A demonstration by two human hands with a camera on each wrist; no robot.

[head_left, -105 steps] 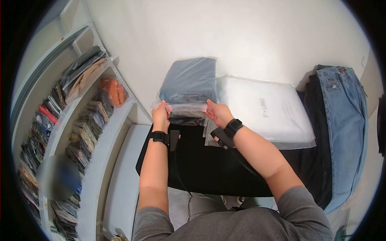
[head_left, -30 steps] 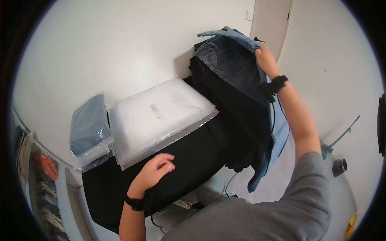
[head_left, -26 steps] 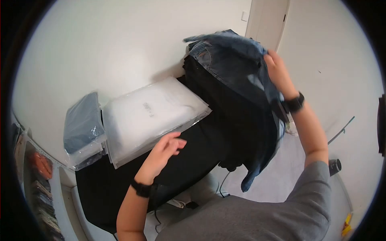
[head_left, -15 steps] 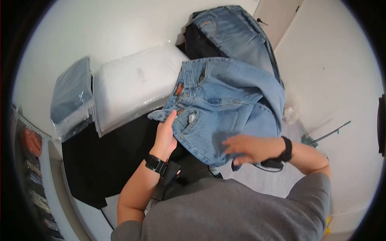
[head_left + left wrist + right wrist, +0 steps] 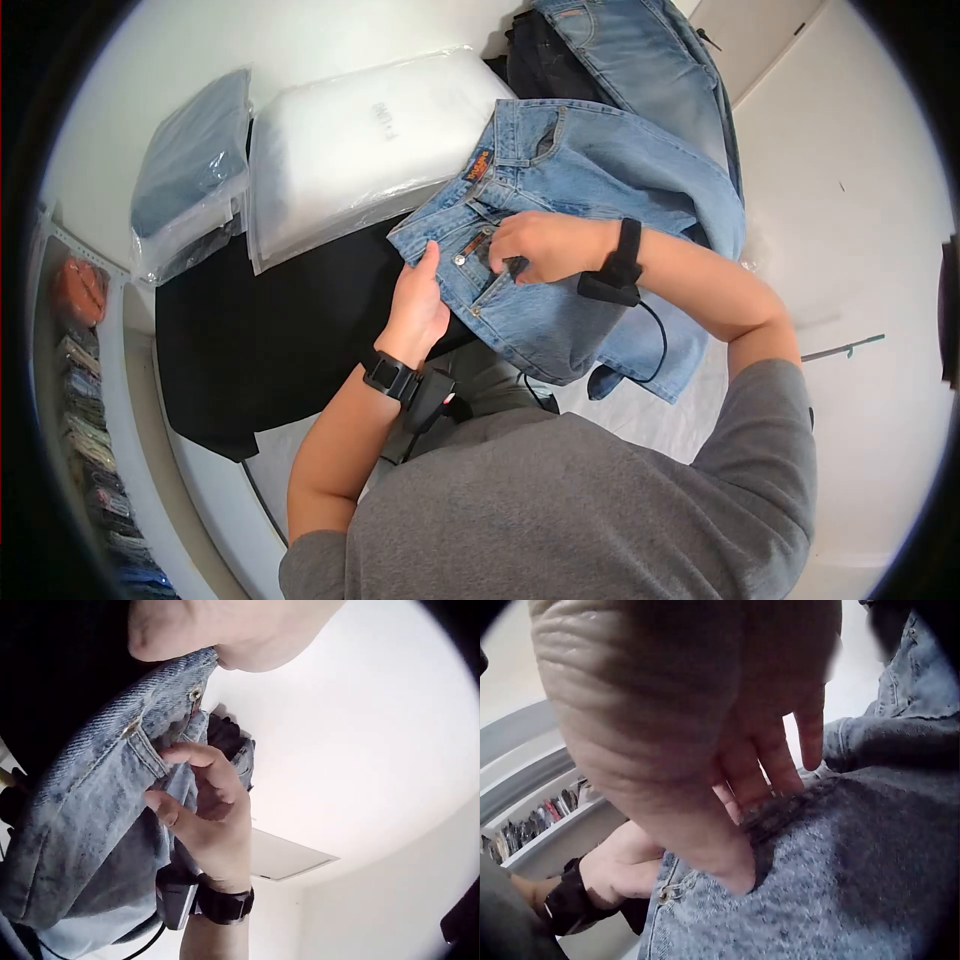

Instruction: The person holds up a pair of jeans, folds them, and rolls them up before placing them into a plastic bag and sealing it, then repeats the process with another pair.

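A pair of light blue jeans (image 5: 625, 160) lies on its front side up, waistband toward the left, with an orange label inside the waist. My left hand (image 5: 415, 305) grips the waistband's near corner, thumb on top and fingers hidden beneath the denim. My right hand (image 5: 550, 246) is bent over the front pocket beside the fly. In the left wrist view, the right thumb and forefinger meet the denim at the stitched pocket edge. Close up in the right wrist view, the right thumb presses the jeans (image 5: 802, 900) while the other fingertips reach the pocket opening.
On the black-covered table (image 5: 270, 340) lie a stack of clear plastic bags (image 5: 370, 140) and a bagged blue garment (image 5: 190, 160). More jeans (image 5: 650, 50) are piled at the back right. A shelf (image 5: 140, 390) with bagged clothes stands at the left.
The jeans have come off the pile at the right and now lie before me. My left hand has taken their waistband; my right hand has moved left onto the pocket.
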